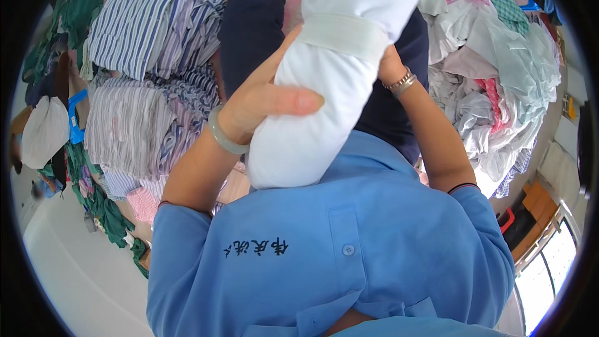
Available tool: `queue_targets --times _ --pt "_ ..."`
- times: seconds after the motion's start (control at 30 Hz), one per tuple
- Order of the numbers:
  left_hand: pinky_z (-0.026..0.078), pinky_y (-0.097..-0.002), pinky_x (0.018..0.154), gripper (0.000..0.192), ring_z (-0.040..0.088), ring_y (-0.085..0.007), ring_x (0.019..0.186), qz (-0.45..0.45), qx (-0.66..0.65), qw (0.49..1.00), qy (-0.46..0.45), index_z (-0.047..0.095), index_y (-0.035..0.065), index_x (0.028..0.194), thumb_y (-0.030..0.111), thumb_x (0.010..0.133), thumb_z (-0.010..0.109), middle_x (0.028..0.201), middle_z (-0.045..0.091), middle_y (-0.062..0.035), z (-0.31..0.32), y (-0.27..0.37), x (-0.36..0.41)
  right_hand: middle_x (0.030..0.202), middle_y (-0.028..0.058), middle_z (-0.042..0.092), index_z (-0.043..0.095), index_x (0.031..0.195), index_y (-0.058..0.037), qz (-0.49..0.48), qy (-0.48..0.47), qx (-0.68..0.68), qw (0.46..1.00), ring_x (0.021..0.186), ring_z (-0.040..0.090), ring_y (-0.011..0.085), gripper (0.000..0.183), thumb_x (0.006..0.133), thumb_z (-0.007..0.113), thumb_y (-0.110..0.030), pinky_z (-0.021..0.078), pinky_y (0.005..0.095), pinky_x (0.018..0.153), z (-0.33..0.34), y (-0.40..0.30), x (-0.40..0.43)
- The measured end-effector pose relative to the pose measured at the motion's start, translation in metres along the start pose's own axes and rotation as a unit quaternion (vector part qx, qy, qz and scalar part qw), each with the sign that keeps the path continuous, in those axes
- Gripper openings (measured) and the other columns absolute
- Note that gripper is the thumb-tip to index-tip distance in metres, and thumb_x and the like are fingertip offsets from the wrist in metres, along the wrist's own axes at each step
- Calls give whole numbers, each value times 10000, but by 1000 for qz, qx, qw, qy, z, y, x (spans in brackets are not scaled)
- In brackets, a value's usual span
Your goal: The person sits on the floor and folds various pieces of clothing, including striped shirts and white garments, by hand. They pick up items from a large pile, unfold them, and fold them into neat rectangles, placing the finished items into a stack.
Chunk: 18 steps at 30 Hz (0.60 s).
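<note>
A thick roll of white cloth [304,145] slants up from my chest and runs out past the top edge of the picture. An off-white band [344,37] circles it. My left hand [264,96], with a pale bangle at the wrist, grips the roll's left side, its thumb laid across the front and its other fingers mostly hidden behind. At the right side, just by the band, my right hand [392,64] is closed against the cloth; its fingertips are out of sight behind the roll. Bracelets circle that wrist. My dark trouser legs [252,23] show beyond the roll.
Folded striped cloths [135,28] and a second striped stack [124,126] lie at left, near a blue plastic object [76,117]. Loose white and pale cloth [496,70] heaps up at right. Green cloth [107,210] lies farther left. Some wooden furniture [538,210] stands at far right.
</note>
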<state>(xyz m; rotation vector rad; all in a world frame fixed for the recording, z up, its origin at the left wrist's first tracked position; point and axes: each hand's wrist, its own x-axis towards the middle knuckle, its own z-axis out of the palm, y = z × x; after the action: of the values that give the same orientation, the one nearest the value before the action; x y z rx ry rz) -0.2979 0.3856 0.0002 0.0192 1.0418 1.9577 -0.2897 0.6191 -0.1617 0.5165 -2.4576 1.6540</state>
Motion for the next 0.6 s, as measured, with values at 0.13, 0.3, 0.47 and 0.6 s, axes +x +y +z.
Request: queue_targets --times 0.13,0.3,0.47,0.6 --pt "470 -254 818 617 579 -156 942 -37 -41 997 45 387 1 1286 152 743 636 1061 571 -117 -33 7 2 695 132 539 546 839 -27 16 -61 -121 991 601 536 302 62 841 561 -87 430 340 542 -19 -60 -5" --pt "501 -243 731 516 607 -127 845 -151 109 977 -101 440 -7 1228 197 792 626 971 608 -92 -73 3 52 948 28 578 587 778 -95 -283 -94 -363 883 966 543 225 133 658 624 -139 432 406 831 -51 -120 21" --pt "442 -189 828 582 559 -71 970 -334 244 890 -193 464 15 1256 330 807 660 1129 579 -72 -97 11 94 948 54 617 607 778 -63 -229 -81 -238 940 867 599 246 96 715 616 -134 485 331 750 -39 -94 37" --pt "444 -317 873 610 544 -222 1060 -33 705 698 -123 458 47 1276 398 805 623 1207 522 -150 -99 26 97 792 78 620 596 793 -27 -89 24 -165 982 669 593 243 93 789 607 -119 479 304 596 -4 -46 30"
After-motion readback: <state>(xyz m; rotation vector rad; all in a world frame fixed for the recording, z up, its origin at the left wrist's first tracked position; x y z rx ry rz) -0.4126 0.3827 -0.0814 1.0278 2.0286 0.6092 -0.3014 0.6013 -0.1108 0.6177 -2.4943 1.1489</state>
